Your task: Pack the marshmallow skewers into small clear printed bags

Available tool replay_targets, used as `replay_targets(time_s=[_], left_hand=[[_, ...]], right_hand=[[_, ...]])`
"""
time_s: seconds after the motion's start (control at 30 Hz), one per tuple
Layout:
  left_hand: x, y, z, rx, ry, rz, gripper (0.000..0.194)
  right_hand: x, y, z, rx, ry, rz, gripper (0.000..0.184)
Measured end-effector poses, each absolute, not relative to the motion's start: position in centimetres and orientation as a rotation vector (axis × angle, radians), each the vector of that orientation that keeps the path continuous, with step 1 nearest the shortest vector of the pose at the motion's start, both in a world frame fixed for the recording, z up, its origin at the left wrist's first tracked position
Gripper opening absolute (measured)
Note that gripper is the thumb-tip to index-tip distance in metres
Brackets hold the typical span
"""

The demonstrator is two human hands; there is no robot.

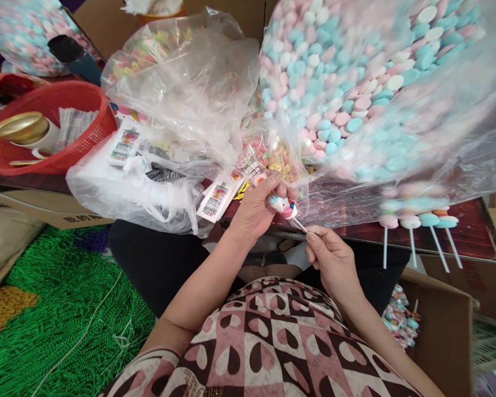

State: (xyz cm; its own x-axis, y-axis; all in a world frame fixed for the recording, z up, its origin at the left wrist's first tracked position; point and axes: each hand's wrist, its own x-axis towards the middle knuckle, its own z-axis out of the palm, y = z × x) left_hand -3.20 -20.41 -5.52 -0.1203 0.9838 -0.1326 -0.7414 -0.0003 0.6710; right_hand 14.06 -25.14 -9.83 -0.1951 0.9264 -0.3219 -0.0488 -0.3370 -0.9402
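Above the table's near edge, my left hand (258,207) closes round the head of a lollipop (284,206) in a printed clear wrapper. My right hand (333,253) pinches the lower end of its white stick (300,225) between thumb and fingertips. Behind my left fingers, a small printed bag (248,165) rises toward the table; whether it is part of the same wrapper I cannot tell. Printed white cards (217,199) lie left of that hand. Several lollipops with pastel candy discs (410,221) rest at the table edge on the right, their sticks hanging over.
A big clear bag of pink, blue and white candies (334,118) covers the table's right. Bags of coloured rings (157,52) and white sticks (157,196) lie left, beside a red basket (103,132). Below right, a cardboard box (442,325) holds wrapped lollipops (400,320).
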Motion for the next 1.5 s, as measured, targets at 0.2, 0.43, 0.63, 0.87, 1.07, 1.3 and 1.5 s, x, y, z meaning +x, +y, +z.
replay_targets(time_s=[0.2,0.43,0.63,0.87,1.07,1.3,1.5], left_hand=[[-2.7,-20.7,-5.8,0.485,0.661,1.464,0.028],[-1.1,-21.4,-6.8,0.497,0.612,1.399,0.027],[0.1,-22.1,-8.0,0.522,0.725,1.209,0.036],[-1.9,-21.4,-6.1,0.591,0.641,1.317,0.05],[-1.1,-21.9,-7.3,0.697,0.77,1.266,0.038],[-2.0,-22.0,-7.7,1.018,1.004,1.214,0.033],[-2.3,-22.2,-6.9,1.241,1.198,1.21,0.031]], right_hand=[[13.5,-25.2,-9.0,-1.218,-0.951,1.846,0.026],[12.6,-24.6,-8.4,-1.067,-0.732,2.07,0.025],[12.1,-24.3,-7.9,-1.067,-0.822,1.977,0.035],[12.9,-24.5,-8.4,-1.141,-0.997,1.886,0.033],[12.3,-23.9,-7.7,-1.134,-0.962,1.824,0.03],[12.8,-23.5,-7.5,-1.108,-1.011,1.779,0.028],[14.0,-23.4,-7.8,-1.189,-1.26,1.622,0.034]])
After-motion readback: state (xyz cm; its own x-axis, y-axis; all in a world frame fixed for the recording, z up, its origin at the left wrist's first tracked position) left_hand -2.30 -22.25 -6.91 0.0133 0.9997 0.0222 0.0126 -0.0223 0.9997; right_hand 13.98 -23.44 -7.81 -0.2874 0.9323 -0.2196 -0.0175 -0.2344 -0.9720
